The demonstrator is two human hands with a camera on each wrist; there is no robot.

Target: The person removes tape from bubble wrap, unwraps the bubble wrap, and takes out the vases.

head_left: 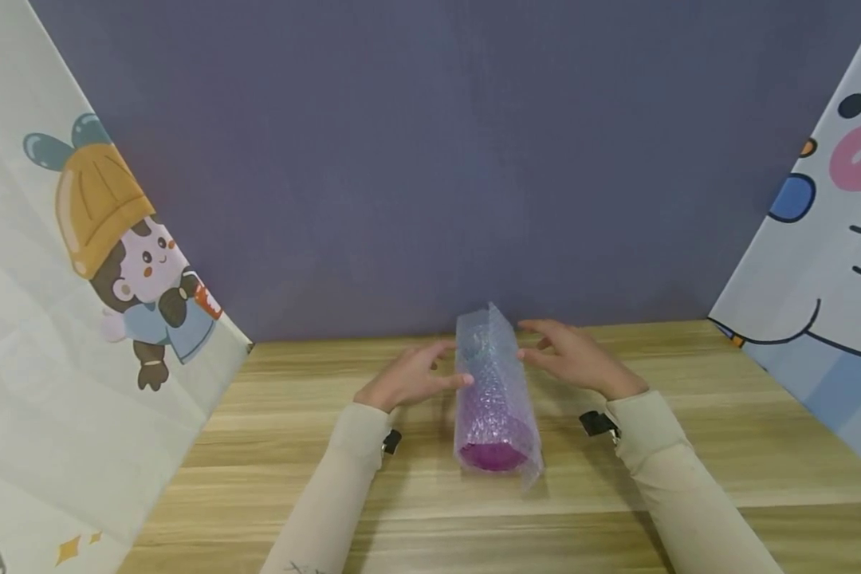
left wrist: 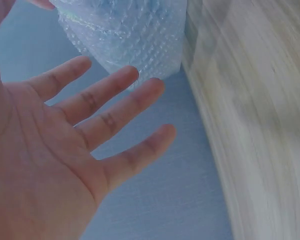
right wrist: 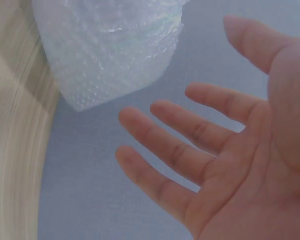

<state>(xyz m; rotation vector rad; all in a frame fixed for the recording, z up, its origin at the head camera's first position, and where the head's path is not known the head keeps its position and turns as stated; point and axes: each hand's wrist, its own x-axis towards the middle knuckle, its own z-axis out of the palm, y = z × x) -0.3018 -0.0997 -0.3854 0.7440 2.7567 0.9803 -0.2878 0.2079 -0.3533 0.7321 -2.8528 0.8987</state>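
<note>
From my end, I take twelve o'clock as the far side of the tabletop (head_left: 294, 478). A purple object (head_left: 491, 457) sits inside bubble wrap (head_left: 482, 391) at the middle of the head view; the bundle seems to lie lengthwise, its purple end showing at six o'clock. A flap of film stands along its three o'clock side, with a loose corner (head_left: 532, 477) sticking out toward five.

My left hand (head_left: 410, 378) is at nine o'clock, fingers extended and apart, the thumb tip at the film; I can't tell whether it presses. My right hand (head_left: 575, 360) is near two o'clock, fingers spread, tips just beside the film. Neither has hold of anything; the right wrist view shows a gap between its fingertips and the wrap.

To handle this well, I'd steady the bundle from nine o'clock with flat fingers, since a round shape could roll. The right should take the flap by its whole length, because tugging the loose corner alone would probably skew the layers. I'd press gently to spare the bubbles and watch six o'clock, where the purple object might slide out. Whether the film is going on or coming off, I can't tell.
</note>
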